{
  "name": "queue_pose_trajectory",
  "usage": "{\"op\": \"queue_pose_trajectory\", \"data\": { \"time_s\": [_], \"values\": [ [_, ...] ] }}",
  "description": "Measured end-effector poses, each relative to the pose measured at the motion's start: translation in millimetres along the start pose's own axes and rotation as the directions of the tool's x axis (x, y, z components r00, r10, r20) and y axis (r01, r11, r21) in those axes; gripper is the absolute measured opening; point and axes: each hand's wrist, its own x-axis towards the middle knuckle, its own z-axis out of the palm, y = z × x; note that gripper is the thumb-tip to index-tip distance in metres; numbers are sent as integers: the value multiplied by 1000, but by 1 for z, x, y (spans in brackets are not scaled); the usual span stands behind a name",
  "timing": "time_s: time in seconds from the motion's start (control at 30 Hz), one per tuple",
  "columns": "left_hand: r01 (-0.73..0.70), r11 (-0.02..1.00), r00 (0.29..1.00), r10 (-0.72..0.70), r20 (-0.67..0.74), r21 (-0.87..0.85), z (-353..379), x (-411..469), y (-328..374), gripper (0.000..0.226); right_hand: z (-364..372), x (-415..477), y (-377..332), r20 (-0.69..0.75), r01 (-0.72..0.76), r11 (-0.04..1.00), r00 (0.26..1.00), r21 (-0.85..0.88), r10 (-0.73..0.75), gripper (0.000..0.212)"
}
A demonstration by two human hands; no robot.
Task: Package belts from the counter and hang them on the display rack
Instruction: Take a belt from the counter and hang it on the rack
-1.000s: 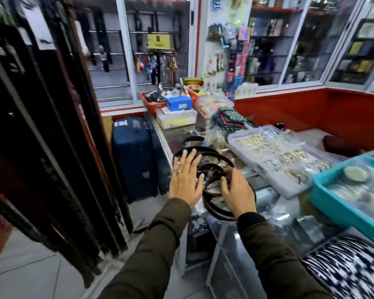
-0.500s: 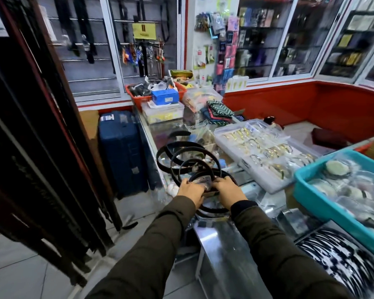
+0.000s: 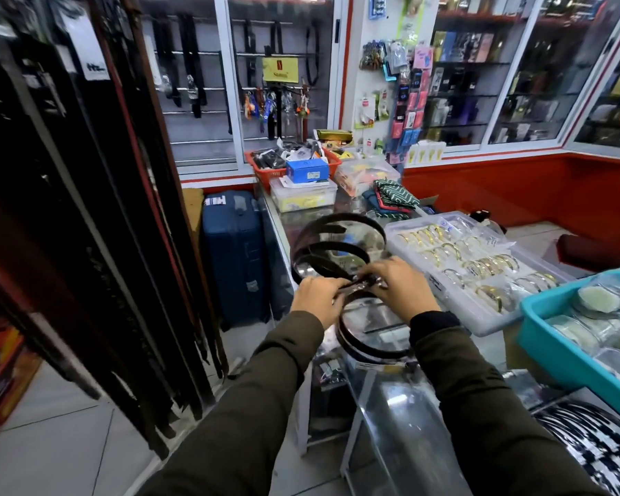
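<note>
Several dark belts [image 3: 332,250] lie in loose coils on the glass counter [image 3: 391,399] in front of me. My left hand [image 3: 317,298] and my right hand [image 3: 401,291] are both closed on the buckle ends where the coils meet, pinching them together at the counter's near left side. One coil [image 3: 369,347] hangs below my right wrist over the counter edge. The display rack [image 3: 97,209] of hanging dark belts fills the left of the view, an arm's length from my hands.
A clear box of gold bangles [image 3: 469,270] and a teal tray [image 3: 552,338] of bagged items sit to the right. A blue suitcase [image 3: 233,255] stands on the floor between rack and counter. Boxes and a red basket [image 3: 290,162] crowd the counter's far end.
My hands went from resting flat on the coils to gripping the buckle ends together. The coils have been gathered and pulled a little toward me.
</note>
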Motion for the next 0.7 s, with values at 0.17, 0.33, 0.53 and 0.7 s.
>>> {"op": "queue_pose_trajectory", "data": {
  "time_s": [0.17,0.33,0.53,0.7],
  "values": [
    [170,939,961,-225,-162,-299,-42,-15,-20,34,-9,29,-44,-178,205,976,966,79,-188,50],
    [276,781,863,-458,-213,-561,-73,-37,-42,37,5,45,-105,-378,196,940,923,279,-80,81],
    [345,649,778,-602,-180,-678,-105,-67,-69,43,25,67,-176,8,-36,439,998,898,65,42],
    [366,848,827,-485,-284,-384,-133,-95,-93,38,37,77,-215,71,-59,194,996,979,-54,29]
  ]
}}
